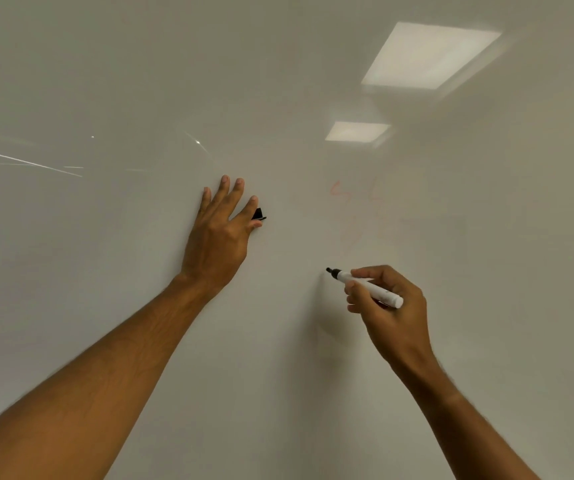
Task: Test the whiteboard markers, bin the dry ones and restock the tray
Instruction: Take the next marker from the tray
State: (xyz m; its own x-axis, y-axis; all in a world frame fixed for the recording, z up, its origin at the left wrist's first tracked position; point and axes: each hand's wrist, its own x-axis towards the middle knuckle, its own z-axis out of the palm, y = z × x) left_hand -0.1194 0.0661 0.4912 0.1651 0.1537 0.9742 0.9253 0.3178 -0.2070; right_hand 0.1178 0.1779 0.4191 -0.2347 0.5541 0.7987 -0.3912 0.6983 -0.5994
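Faint red marker strokes (358,209) on whiteboard (105,81), too pale to read as letters or numbers, white marker (370,288) barrel shows no legible print, no other text seen

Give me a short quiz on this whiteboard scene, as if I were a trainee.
1. True or false: the marker in the right hand is uncapped.
2. What does the left hand pinch against the whiteboard? A) eraser B) black cap C) cloth
3. What colour are the faint marks above the marker?

Key: 1 true, its black tip is bare. 2 B, beside the forefinger, other fingers spread on the board. 3 red, very pale.
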